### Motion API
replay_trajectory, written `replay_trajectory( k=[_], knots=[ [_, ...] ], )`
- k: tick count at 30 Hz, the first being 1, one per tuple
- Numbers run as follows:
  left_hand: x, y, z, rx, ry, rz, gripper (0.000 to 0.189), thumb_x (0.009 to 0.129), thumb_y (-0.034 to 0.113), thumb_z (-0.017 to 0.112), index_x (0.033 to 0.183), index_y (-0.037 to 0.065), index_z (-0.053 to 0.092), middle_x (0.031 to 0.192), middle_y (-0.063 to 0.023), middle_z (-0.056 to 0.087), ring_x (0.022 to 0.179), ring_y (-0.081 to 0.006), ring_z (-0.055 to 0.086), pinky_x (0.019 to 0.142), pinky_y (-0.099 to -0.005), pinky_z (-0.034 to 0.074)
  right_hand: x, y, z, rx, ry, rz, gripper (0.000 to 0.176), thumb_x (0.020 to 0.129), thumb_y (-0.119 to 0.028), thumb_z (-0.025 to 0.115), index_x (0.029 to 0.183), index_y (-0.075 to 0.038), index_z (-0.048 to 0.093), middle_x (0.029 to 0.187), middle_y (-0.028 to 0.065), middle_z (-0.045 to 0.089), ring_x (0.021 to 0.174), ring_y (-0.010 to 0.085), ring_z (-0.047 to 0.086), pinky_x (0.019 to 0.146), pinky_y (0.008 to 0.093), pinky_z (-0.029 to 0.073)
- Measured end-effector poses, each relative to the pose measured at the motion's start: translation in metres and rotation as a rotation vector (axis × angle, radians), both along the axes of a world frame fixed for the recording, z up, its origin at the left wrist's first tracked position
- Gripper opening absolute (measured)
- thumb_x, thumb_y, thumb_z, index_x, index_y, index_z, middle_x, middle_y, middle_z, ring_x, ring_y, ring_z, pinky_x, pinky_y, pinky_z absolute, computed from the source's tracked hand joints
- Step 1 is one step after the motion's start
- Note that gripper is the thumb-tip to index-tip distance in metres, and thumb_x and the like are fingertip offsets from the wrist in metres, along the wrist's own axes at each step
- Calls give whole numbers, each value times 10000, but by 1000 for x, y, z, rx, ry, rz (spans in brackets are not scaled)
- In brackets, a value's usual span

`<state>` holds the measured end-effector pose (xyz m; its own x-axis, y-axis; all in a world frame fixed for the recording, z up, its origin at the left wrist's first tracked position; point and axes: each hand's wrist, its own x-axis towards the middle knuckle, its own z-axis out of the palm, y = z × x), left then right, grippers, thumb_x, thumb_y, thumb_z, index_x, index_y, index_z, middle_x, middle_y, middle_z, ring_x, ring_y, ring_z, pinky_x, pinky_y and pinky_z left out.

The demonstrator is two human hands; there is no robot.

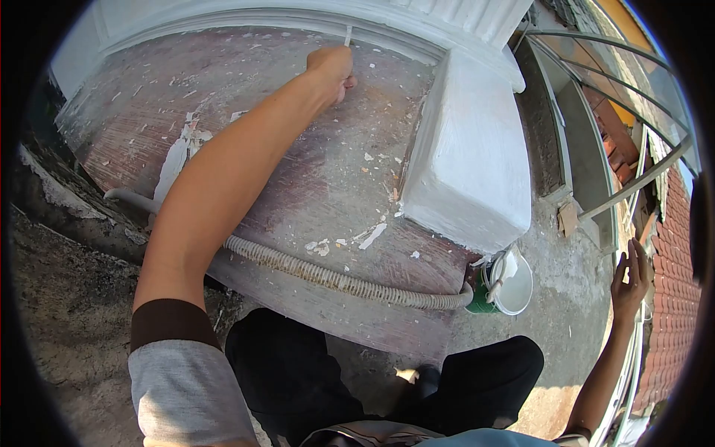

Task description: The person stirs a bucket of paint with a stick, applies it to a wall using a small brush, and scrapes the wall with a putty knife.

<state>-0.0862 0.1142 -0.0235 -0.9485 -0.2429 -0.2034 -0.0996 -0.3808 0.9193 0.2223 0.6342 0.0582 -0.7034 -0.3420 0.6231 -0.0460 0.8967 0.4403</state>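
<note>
My left hand (333, 73) reaches far forward over the paint-spattered ledge (320, 179). It is closed in a fist around a thin pale stick-like tool (348, 35), whose end is up against the white moulding (298, 16) at the wall's base. The rest of that tool is hidden inside my fist. Out to the right, my right hand (631, 277) is open with fingers apart and nothing in it, near the edge beside the red tiled roof (674, 298). A white-painted block (469, 160) stands on the ledge between my two hands.
A ribbed grey hose (328, 281) runs along the ledge's front, before my knees. By the block's corner is a paint bucket (514, 287) with a green container (480, 294) beside it. Paint flakes (372, 235) litter the ledge. Metal bars (633, 182) cross at the right.
</note>
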Motion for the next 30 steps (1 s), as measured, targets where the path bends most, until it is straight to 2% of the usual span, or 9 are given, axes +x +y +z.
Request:
replay_trajectory(
  k=[2, 14, 15, 17, 19, 26, 29, 30],
  knots=[
    [14, 14, 5, -41, -5, -31, 96, 836, 3, 369, 761, 22, 427, 662, -64, 406, 483, -125, 279, 438, -296, 230, 2, -1, -2, -10, -7, -11, 347, 839, 46, 573, 1178, -26, 588, 1171, 151, 596, 1067, 313, 596, 852, 390, 512],
    [46, 56, 3, -129, 22, -175, 148, 829, 20, 410, 692, 27, 465, 640, -49, 378, 497, -130, 270, 436, -301, 243, 8, 11, -2, -9, 0, -17, 350, 841, 49, 566, 1181, -31, 586, 1185, 147, 589, 1080, 312, 590, 857, 391, 516],
    [43, 57, 1, -122, 23, -190, 103, 826, 34, 437, 748, -8, 491, 654, -66, 408, 496, -140, 324, 423, -311, 266, 9, 11, -2, -32, -4, -24, 348, 842, 48, 567, 1181, -30, 585, 1185, 147, 590, 1080, 311, 590, 857, 391, 516],
    [38, 58, -2, -110, 23, -216, 153, 819, 61, 492, 859, -77, 543, 681, -99, 467, 495, -160, 431, 397, -332, 312, 11, 8, 0, -12, -5, -29, 344, 844, 41, 572, 1180, -30, 586, 1178, 147, 593, 1078, 311, 591, 857, 391, 516],
    [45, 63, 3, -162, -14, -261, 133, 818, 60, 491, 835, -64, 535, 676, -93, 462, 487, -159, 423, 390, -328, 304, 12, 8, 2, 53, 5, -7, 341, 845, 37, 575, 1179, -30, 586, 1175, 147, 595, 1076, 312, 592, 858, 391, 515],
    [34, 58, -4, -172, -16, -326, 109, 821, 79, 485, 755, -7, 490, 652, -70, 429, 464, -143, 380, 408, -312, 262, 17, 13, 2, 13, 4, -19, 341, 848, 28, 580, 1183, -35, 584, 1176, 148, 594, 1071, 317, 594, 861, 395, 510],
    [47, 50, 9, -158, -2, -259, 115, 818, 35, 399, 735, 1, 472, 673, -60, 395, 482, -111, 264, 432, -280, 229, 17, 14, 2, 17, 7, -13, 351, 844, 35, 579, 1188, -38, 582, 1179, 149, 594, 1070, 319, 595, 859, 396, 510],
    [48, 44, 11, -141, 2, -230, 116, 819, 35, 399, 735, 1, 472, 681, -62, 397, 485, -110, 266, 435, -281, 229, 17, 12, 3, 32, 10, -13, 354, 842, 37, 579, 1188, -39, 583, 1179, 149, 594, 1069, 318, 596, 859, 396, 510]
  ],
)
